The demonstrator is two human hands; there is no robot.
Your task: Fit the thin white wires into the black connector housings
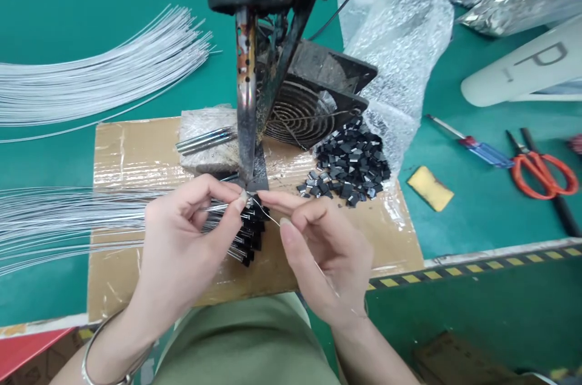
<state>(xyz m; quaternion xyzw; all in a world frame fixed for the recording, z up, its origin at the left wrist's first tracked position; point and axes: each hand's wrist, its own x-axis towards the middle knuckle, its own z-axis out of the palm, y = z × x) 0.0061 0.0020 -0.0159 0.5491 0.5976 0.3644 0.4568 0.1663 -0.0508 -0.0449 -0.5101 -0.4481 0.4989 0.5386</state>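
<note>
Bench edge (473,268) passes beneath right hand (330,251) holding wire (268,215).

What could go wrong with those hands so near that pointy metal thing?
The left hand is close to the discolored metal tool and might get burned if that's hot. The thin strand in the right hand could slip. The loose black pieces could scatter if bumped.

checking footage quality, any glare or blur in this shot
Head view: glare streaks the cardboard and the crinkled plastic sheet; head view: detail is too soft to tell what the left hand pinches beside the thin wire in the right hand.
</note>
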